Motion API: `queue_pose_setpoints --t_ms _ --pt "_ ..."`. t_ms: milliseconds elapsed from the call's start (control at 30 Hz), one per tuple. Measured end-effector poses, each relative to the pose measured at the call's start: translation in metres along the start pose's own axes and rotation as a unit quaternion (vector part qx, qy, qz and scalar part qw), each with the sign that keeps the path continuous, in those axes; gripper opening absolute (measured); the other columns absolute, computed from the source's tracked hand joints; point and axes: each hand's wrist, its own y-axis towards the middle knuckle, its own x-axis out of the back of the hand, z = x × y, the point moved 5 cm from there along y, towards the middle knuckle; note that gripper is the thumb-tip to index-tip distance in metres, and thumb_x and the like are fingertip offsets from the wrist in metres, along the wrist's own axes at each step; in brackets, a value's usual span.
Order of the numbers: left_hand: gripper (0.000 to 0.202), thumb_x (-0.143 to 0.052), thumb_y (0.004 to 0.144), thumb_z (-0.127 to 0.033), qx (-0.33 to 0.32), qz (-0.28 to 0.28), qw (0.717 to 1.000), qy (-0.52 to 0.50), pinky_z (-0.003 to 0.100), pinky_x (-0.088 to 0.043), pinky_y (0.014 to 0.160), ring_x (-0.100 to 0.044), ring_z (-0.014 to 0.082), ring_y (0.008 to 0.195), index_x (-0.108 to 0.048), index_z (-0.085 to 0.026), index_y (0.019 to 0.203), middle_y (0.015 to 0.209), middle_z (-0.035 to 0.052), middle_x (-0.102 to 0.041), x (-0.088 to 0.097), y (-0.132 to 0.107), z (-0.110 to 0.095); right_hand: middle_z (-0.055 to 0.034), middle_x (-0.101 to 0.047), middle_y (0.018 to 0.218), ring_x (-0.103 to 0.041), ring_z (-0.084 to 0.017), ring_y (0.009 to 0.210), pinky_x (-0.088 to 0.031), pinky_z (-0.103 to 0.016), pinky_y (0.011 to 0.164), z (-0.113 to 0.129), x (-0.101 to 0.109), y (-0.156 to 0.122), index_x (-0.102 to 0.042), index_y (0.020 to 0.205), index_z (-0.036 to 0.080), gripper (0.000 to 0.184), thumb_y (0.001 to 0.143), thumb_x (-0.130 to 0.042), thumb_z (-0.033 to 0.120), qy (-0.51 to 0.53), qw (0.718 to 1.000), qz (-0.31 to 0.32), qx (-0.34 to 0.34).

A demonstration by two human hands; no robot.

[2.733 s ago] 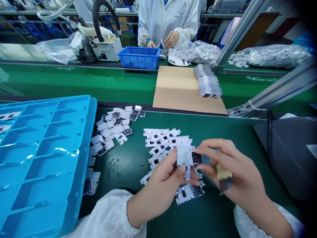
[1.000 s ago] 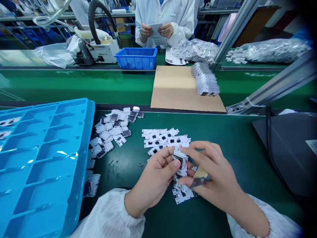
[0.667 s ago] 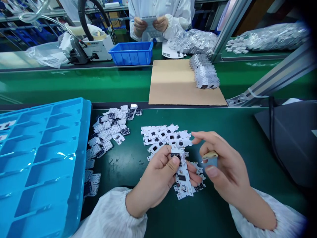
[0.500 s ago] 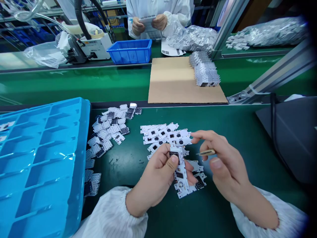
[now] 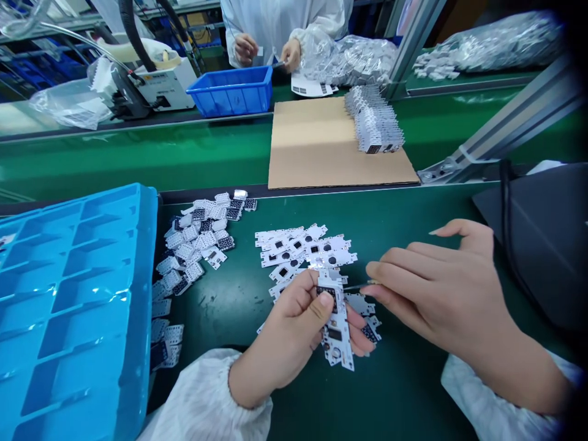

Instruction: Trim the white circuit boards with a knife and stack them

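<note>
A white circuit board (image 5: 337,334) with dark square parts is gripped in my left hand (image 5: 294,334), thumb on top and fingers behind it. My right hand (image 5: 441,288) pinches a thin pointed metal tool (image 5: 356,286), its tip at the right edge of that board near the upper end. The tool's kind cannot be made out, since my fingers cover most of it. Beneath and beyond my left hand lies a loose pile of similar white boards (image 5: 294,245) on the green mat. More boards (image 5: 362,304) show partly behind my left fingers.
Small white and black pieces (image 5: 193,239) are heaped beside a blue compartment tray (image 5: 133,294) at left. Stacked boards (image 5: 374,119) stand on cardboard (image 5: 307,147). Beyond are a blue bin (image 5: 232,92) and a co-worker's hands (image 5: 290,55). A metal strut (image 5: 496,122) slants at right.
My right hand has turned palm-down, and the tool tip has moved left to the held board. That board hangs more upright. The co-worker's hands have lowered and no longer hold the large white sheet.
</note>
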Motion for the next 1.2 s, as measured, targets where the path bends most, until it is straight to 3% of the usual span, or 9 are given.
queue_pose_setpoints --t_ms 467,633,767,900,1000,1200 --pt "0.017 -0.053 0.088 -0.031 0.023 -0.039 0.996 0.079 0.026 -0.056 0.063 -0.068 0.0130 0.065 -0.046 -0.016 0.092 0.077 0.0017 -0.067 0.005 0.000 0.002 0.0045 -0.058 0.060 -0.044 -0.011 0.048 -0.025 -0.042 0.074 0.003 0.002 -0.003 -0.056 0.070 0.021 0.026 0.091 -0.048 0.032 -0.022 0.999 0.010 0.024" --pt "0.023 -0.052 0.088 -0.037 0.071 -0.023 0.986 0.150 0.021 -0.052 0.055 -0.064 0.0094 0.056 -0.041 -0.017 0.087 0.073 0.0002 -0.063 0.002 -0.002 0.009 0.0057 -0.043 0.049 -0.033 -0.010 0.046 -0.023 -0.042 0.077 0.001 0.001 -0.007 -0.046 0.060 0.020 0.036 0.093 -0.039 0.032 0.048 0.995 0.078 0.037" --pt "0.028 -0.050 0.088 -0.042 0.086 -0.015 0.977 0.196 0.016 -0.047 0.051 -0.061 0.0054 0.052 -0.039 -0.016 0.085 0.072 -0.0003 -0.061 -0.001 -0.004 0.012 0.0063 -0.040 0.046 -0.025 -0.008 0.044 -0.022 -0.039 0.077 -0.003 -0.006 -0.012 -0.043 0.055 0.018 0.039 0.092 -0.039 0.031 0.144 0.979 0.146 -0.001" --pt "0.032 -0.051 0.086 -0.045 0.091 -0.030 0.975 0.201 0.015 -0.046 0.049 -0.059 0.0047 0.050 -0.039 -0.015 0.083 0.069 -0.0020 -0.059 -0.001 -0.004 0.015 0.0067 -0.036 0.042 -0.020 -0.007 0.043 -0.022 -0.038 0.076 -0.006 -0.012 -0.015 -0.042 0.052 0.017 0.042 0.091 -0.039 0.031 0.176 0.965 0.189 -0.038" --pt "0.030 -0.055 0.085 -0.042 0.074 -0.045 0.983 0.164 0.017 -0.049 0.051 -0.060 0.0054 0.050 -0.041 -0.015 0.086 0.069 -0.0026 -0.060 0.000 -0.003 0.015 0.0066 -0.039 0.044 -0.024 -0.007 0.044 -0.022 -0.038 0.078 -0.007 -0.010 -0.013 -0.045 0.054 0.018 0.042 0.093 -0.038 0.033 0.155 0.972 0.172 -0.048" --pt "0.022 -0.054 0.088 -0.034 0.034 -0.035 0.997 0.053 0.017 -0.050 0.053 -0.061 0.0053 0.051 -0.044 -0.014 0.090 0.069 -0.0014 -0.064 0.000 -0.001 0.011 0.0067 -0.044 0.049 -0.036 -0.008 0.045 -0.024 -0.039 0.080 -0.003 -0.004 -0.007 -0.050 0.062 0.018 0.038 0.094 -0.040 0.037 0.098 0.991 0.076 -0.048"
